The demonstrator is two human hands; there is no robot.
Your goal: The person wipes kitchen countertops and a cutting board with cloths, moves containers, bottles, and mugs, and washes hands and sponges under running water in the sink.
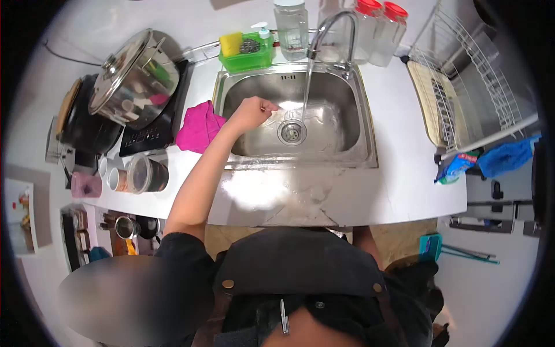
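My left hand (254, 113) hangs over the left part of the steel sink (367, 133), its fingers curled together. Whether anything small is in them I cannot make out. To its right, water runs from the curved faucet (351, 40) down to the round drain (292, 133). Below and left of that hand, a crumpled pink cloth (199, 127) lies on the counter against the sink's edge. Only a bit of my right forearm (366, 243) shows below the counter's front edge; my right hand is hidden.
A green caddy (245, 61) with a yellow sponge (231, 44) stands behind the sink, beside glass bottles (387, 37). On the left are a large steel pot (139, 81) on a black cooktop (144, 136) and several containers (149, 173). A wire dish rack (480, 75) stands right.
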